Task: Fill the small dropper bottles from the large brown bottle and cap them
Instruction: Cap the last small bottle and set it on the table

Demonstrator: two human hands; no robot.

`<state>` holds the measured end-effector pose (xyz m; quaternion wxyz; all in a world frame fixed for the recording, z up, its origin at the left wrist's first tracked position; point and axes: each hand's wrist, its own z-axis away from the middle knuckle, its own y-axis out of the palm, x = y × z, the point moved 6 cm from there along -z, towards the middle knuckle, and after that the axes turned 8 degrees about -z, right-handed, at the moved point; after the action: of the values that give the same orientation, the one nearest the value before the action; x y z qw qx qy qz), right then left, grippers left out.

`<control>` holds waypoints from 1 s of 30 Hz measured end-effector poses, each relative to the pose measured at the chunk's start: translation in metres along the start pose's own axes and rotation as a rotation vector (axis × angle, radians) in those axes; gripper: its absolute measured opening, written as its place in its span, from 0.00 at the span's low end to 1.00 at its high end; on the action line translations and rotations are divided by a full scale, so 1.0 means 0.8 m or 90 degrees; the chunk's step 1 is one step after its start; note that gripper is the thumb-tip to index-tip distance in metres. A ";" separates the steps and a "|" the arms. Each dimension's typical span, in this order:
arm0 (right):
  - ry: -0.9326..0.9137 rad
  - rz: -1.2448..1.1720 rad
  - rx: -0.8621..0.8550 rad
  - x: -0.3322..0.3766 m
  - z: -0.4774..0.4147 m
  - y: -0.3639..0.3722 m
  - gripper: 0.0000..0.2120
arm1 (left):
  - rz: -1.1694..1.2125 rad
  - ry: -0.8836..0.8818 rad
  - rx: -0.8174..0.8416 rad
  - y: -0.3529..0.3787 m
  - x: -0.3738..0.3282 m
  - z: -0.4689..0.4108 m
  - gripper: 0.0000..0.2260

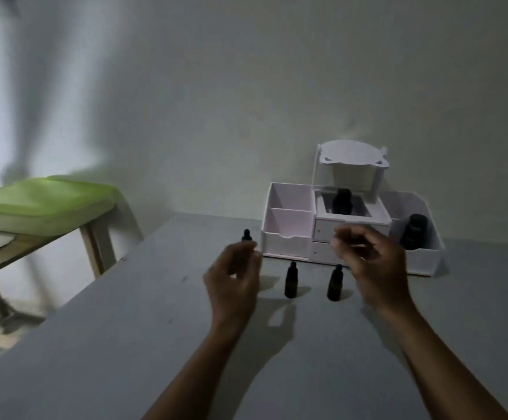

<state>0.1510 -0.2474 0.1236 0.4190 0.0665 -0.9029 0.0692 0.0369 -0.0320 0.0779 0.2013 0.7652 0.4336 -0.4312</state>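
left hand [234, 275]: fingers curled by left dropper bottle [246, 236], contact unclear
right hand [367, 262]: loosely curled, empty
large brown bottle [414, 231]: upright, organiser [286, 242] right bin, centre-right; right hand nearer

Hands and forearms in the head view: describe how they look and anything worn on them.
Two bare hands, the left hand and the right hand, on bare forearms that run off the bottom edge. No sleeve, glove, watch or bracelet shows on either. The picture is dim and blurred, so a thin ring could not be made out.
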 end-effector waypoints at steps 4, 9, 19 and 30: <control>0.024 -0.034 0.112 0.013 -0.018 0.088 0.10 | -0.038 -0.061 0.012 -0.036 0.048 -0.044 0.12; 0.073 0.006 0.232 -0.005 -0.026 0.172 0.20 | -0.030 -0.112 0.229 -0.025 0.100 -0.062 0.25; 0.030 0.079 0.199 -0.027 -0.031 0.205 0.16 | -0.030 -0.094 0.340 -0.004 0.115 -0.063 0.19; 0.023 0.047 0.198 -0.039 -0.028 0.200 0.14 | -0.027 -0.082 0.339 -0.008 0.119 -0.064 0.19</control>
<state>0.1594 -0.0839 0.1031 0.4172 0.0962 -0.8754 0.2247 0.0807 0.0532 0.0266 0.0115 0.7530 0.3070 -0.5819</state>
